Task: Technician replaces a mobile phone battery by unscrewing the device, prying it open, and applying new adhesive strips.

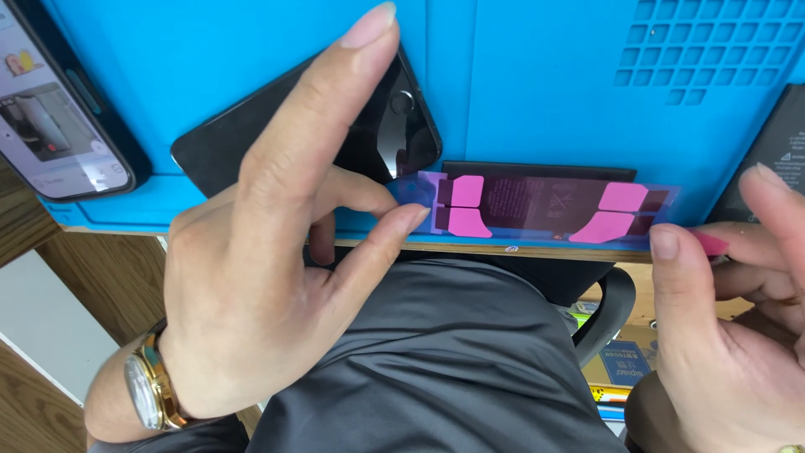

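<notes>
The left hand [251, 252] is pinching the left end of a clear adhesive film strip with pink tabs [537, 210] between thumb and middle finger. The right hand [738, 319] is gripping the strip's right end by a pink tab. The strip is lying stretched over a flat black rectangular battery [537, 180] at the near edge of the blue silicone work mat [537, 84]. A black smartphone [402, 126] is resting just beyond the left hand.

A film strip [537, 205] lies over a battery [537, 180] at the mat's [537, 84] near edge, between both hands. A phone [386, 126] lies behind the left hand [268, 252]; another phone [59, 109] lies far left.
</notes>
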